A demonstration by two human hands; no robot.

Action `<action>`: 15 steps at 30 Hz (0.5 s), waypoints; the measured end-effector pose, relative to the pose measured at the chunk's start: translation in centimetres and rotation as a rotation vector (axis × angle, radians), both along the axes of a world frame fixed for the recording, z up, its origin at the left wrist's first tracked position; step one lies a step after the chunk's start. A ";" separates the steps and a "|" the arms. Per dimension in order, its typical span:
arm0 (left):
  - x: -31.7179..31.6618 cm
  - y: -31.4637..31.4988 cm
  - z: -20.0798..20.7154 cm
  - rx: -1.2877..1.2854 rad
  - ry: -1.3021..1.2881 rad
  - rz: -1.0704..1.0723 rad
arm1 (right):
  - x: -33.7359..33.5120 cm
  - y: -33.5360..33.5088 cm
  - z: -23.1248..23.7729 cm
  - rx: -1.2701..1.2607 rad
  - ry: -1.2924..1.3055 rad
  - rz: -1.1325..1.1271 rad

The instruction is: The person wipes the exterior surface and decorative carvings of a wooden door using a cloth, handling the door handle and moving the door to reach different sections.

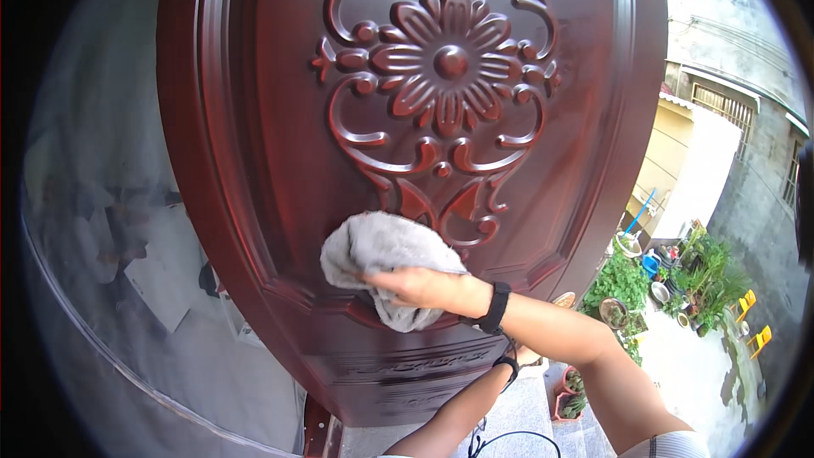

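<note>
A crumpled grey cloth [390, 242] is pressed against a dark red door [288, 119], just below its carved flower relief [449, 59]. My right hand [411, 286] grips the cloth, its fingers partly sunk in the folds; a black band circles that wrist. Beneath my right forearm, my left hand [527, 355] reaches toward the door's right edge. My right arm covers most of it, so its fingers do not show. A black band is on the left wrist too.
Right of the door, potted plants [712, 280] stand along a yard with yellow chairs [755, 326] and a blue-handled tool [642, 208]. Reddish pots [570, 394] sit low beside the stone step [530, 411]. A dark cable [517, 434] loops near my arms. A grey interior [102, 203] lies left.
</note>
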State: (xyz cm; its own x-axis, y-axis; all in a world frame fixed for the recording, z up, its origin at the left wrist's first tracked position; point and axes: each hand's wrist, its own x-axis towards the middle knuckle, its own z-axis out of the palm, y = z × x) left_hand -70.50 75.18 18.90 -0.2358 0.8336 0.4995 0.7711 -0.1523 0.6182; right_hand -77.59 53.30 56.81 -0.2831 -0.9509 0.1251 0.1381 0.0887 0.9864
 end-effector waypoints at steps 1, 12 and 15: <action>0.6 0.6 0.1 -0.015 -0.003 -0.006 | 1.3 0.3 0.0 -0.384 -0.506 0.142; 3.7 -3.0 3.9 -0.288 -0.116 0.026 | 7.7 9.2 11.2 -1.317 -0.181 0.679; 4.1 -3.4 4.1 0.183 -0.213 -0.115 | 6.3 2.1 4.2 -1.213 -0.510 0.378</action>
